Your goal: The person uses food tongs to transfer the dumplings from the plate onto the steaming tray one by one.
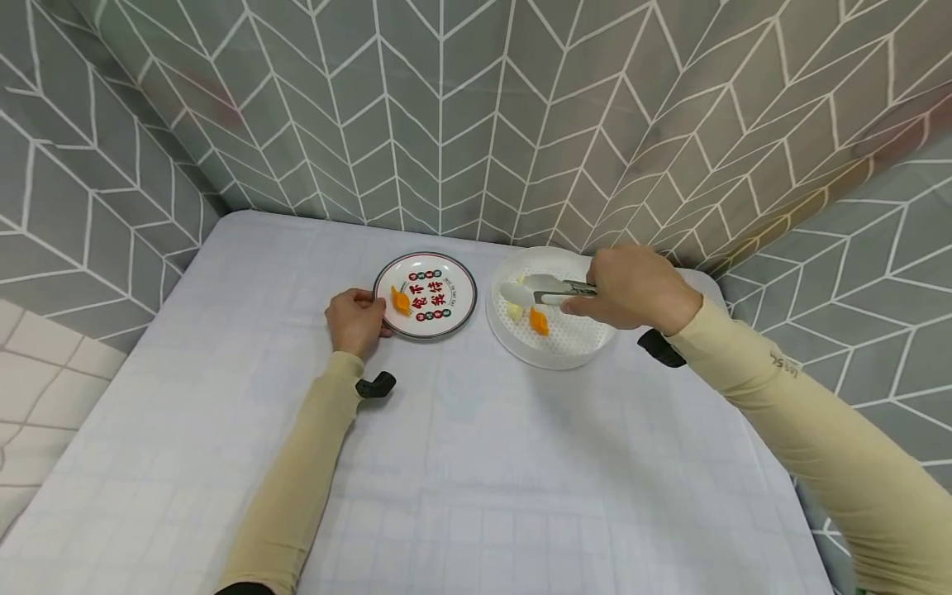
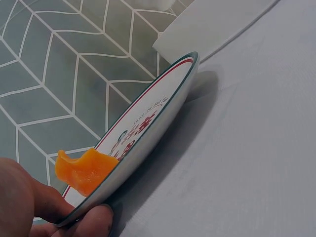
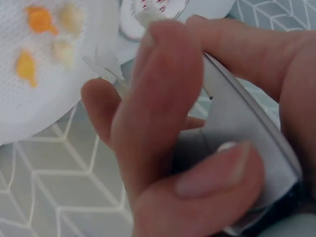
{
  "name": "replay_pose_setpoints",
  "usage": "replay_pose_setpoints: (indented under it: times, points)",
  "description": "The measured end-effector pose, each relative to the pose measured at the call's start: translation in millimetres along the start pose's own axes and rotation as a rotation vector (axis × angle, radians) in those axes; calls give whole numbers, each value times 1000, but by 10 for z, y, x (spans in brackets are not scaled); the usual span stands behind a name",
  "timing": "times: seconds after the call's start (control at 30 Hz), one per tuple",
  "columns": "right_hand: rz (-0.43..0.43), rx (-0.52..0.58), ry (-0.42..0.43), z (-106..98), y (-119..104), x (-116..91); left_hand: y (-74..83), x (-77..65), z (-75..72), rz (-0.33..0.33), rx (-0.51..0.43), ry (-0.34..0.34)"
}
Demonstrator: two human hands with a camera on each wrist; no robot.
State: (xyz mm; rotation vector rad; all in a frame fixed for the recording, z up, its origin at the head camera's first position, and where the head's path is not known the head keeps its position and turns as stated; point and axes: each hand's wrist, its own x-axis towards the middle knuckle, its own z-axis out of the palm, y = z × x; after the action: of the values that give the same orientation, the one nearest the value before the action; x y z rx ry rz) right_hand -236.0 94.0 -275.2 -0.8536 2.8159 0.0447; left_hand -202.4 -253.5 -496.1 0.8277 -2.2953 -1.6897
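Observation:
My left hand (image 1: 358, 322) pinches the near-left rim of a round white plate (image 1: 464, 299) with red lettering and a dark edge, thumb above and fingers below. An orange, wavy-edged piece (image 2: 88, 170) lies on the plate close to the thumb. My right hand (image 1: 640, 285) grips metal tongs (image 3: 237, 113), whose pale tips point left over a white, round, shallow container (image 1: 554, 360). Inside the container, the right wrist view shows two orange pieces with small tails (image 3: 26, 67) and two pale yellow pieces (image 3: 63, 53). The tongs partly cover these pieces in the head view.
A white cloth (image 1: 446, 463) covers the table under the plate and container. Behind the table's far edge hangs a grey curtain (image 1: 416, 116) with a white chevron pattern. Black straps (image 1: 376, 385) sit at both wrists.

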Motion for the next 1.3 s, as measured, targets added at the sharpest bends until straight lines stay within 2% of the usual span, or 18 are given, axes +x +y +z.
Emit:
replay_pose_setpoints:
  times: [0.2, 0.43, 0.6, 0.8, 1.03, 1.3]
  points:
    - [-61, -1, 29, 52, -273, 144, -3, -26, -16, -8, -12, -15]
    - [-109, 15, 48, 146, -634, 347, -15, -43, -31, 15, -26, -4]
    - [-125, 11, 33, 223, -816, 494, -44, -29, -25, 15, -25, 2]
    - [-139, 17, 48, 303, -902, 613, -22, -25, -35, 30, -41, -15]
    - [-152, 26, 85, 378, -927, 689, -7, -10, -37, 48, -40, 14]
    - [-147, 62, 65, 485, -968, 730, -15, -13, -13, 17, -49, 2]
